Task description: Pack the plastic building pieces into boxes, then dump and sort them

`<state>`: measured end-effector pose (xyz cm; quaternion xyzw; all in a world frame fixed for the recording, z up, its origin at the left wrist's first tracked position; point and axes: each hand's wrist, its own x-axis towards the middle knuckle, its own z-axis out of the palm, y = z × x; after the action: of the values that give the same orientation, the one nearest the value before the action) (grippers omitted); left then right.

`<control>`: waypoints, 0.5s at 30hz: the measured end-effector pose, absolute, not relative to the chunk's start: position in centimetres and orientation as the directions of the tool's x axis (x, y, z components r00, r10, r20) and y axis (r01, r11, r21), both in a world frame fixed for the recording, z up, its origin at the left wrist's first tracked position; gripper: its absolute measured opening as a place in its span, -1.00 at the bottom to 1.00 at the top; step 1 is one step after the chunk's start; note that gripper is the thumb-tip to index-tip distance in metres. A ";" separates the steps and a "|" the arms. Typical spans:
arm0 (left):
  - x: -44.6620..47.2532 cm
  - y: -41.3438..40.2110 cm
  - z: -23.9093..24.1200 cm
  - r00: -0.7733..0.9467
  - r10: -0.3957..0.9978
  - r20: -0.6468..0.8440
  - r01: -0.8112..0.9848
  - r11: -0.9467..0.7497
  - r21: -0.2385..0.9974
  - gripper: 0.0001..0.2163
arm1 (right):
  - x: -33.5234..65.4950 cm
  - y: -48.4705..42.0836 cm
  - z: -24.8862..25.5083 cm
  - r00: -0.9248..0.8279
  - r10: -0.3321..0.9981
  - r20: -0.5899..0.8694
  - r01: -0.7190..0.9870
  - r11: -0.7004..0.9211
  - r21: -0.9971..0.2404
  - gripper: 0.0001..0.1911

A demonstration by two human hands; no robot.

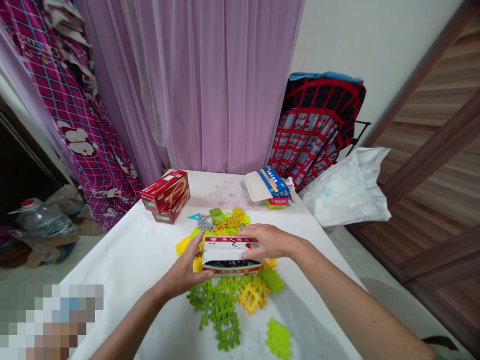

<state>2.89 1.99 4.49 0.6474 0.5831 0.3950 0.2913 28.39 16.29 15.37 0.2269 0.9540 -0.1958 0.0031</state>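
Grip is on 1 box, 2-handed: left hand (186, 265) closed around the left end of the white-and-red box (221, 254), thumb at its near edge; right hand (270, 241) holds the right end, thumb on top. Box is mid-table (123, 270), over a spread of green, yellow and gray plastic pieces (225, 287); can't tell if it's resting on them. Its near side gapes, dark contents visible. 1 lime piece (278, 339) lies apart, near right. Far left: 2 red boxes (163, 189), stacked. Far right: blue box (275, 182), pale flap out to the left. White bag (348, 190) just right of the table. Purple curtain (225, 75) along the far side.
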 end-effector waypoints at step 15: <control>-0.2 2.5 10.4 0.137 0.973 0.186 0.697 -0.228 0.680 -0.59 | 34.4 15.4 11.4 -0.797 0.594 0.108 0.389 0.642 -0.661 -0.57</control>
<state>-0.19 2.55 10.35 0.7202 0.5798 0.3088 0.2233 34.42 15.37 11.43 0.2755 0.8919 -0.3212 -0.1597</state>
